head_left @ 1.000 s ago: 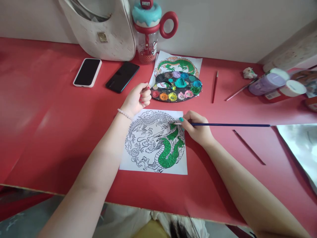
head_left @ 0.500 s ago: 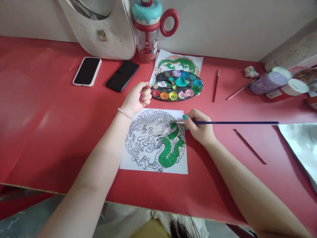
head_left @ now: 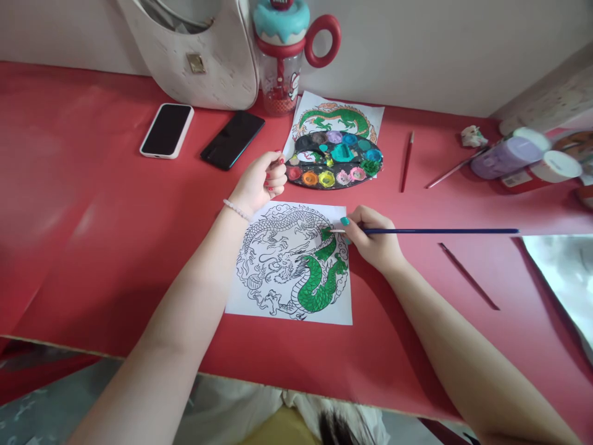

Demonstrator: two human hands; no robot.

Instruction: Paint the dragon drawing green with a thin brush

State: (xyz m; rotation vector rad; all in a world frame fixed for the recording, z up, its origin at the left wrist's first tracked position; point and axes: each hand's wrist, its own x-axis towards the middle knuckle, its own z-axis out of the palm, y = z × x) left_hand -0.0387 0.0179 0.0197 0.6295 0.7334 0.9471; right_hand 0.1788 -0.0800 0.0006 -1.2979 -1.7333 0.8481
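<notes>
My right hand is closed around a long blue paintbrush near its front end. The brush tip touches a green patch near the right side of the dragon drawing. Part of the dragon's body is painted green; the rest is black outline on white paper. My left hand, with a bead bracelet at the wrist, is loosely curled above the paper's top left. I see nothing in its fingers. They are right beside the left edge of the paint palette, whose wells hold many colours; whether they touch it, I cannot tell.
A coloured dragon picture lies partly under the palette. Behind are a white phone, a black phone, a handbag and a cup. Loose brushes and paint jars are to the right.
The whole view has shifted slightly. The brush tip has moved a little on the green patch. Both hands keep nearly the same pose.
</notes>
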